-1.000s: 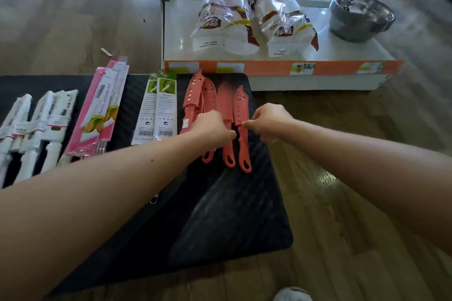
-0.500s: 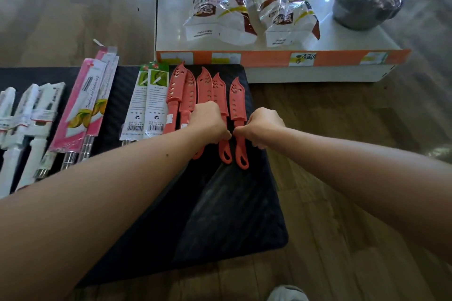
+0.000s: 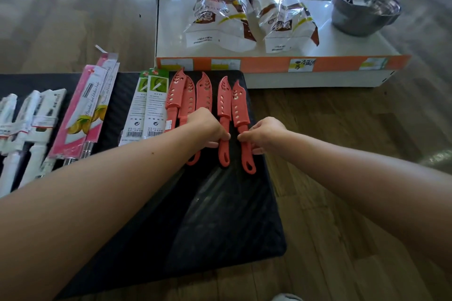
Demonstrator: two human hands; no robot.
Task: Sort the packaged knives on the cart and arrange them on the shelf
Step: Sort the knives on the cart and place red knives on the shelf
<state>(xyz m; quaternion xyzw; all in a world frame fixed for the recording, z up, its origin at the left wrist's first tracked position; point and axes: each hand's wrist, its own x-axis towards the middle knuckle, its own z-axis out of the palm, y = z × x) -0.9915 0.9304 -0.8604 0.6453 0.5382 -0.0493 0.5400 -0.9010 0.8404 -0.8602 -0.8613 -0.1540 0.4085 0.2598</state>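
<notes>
Several coral-red sheathed knives (image 3: 204, 91) lie side by side on the black cart top (image 3: 220, 215). My left hand (image 3: 208, 128) pinches the handle of the second knife from the right (image 3: 224, 115). My right hand (image 3: 265, 134) pinches the handle of the rightmost red knife (image 3: 241, 110). To their left lie two green-topped packaged knives (image 3: 146, 105), pink packaged knives (image 3: 84, 110) and white packaged knives (image 3: 27, 124). The white shelf (image 3: 171, 39) with an orange front strip stands just beyond the cart.
Two clear bags of goods (image 3: 220, 14) and a steel bowl (image 3: 362, 8) sit on the shelf. A wire grid backs the shelf. Wooden floor lies to the right of the cart, and a shoe tip (image 3: 286, 297) shows at the bottom edge.
The red knives have been spread out from a bunched pile into a row. The two right ones now sit apart from the others, with both hands on their handles.
</notes>
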